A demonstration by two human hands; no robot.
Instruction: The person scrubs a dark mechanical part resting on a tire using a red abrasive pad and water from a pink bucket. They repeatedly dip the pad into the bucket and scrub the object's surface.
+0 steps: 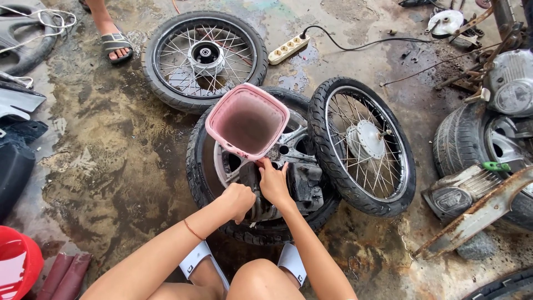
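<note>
A pink square plastic basket [247,120] is tilted up on a black tyre with a silver alloy rim [200,166] that lies flat on the floor. My right hand [273,182] pinches the basket's near rim from below. My left hand [237,201] is closed on a dark greasy metal part [302,186] that rests on the wheel's near side. What exactly the left fingers grip is hidden.
A spoked wheel [204,58] lies behind. Another spoked wheel [362,145] leans against the tyre's right side. A white power strip [287,49] lies on the wet concrete. Engine parts and tyres [488,144] crowd the right. Another person's sandalled foot [115,45] stands top left.
</note>
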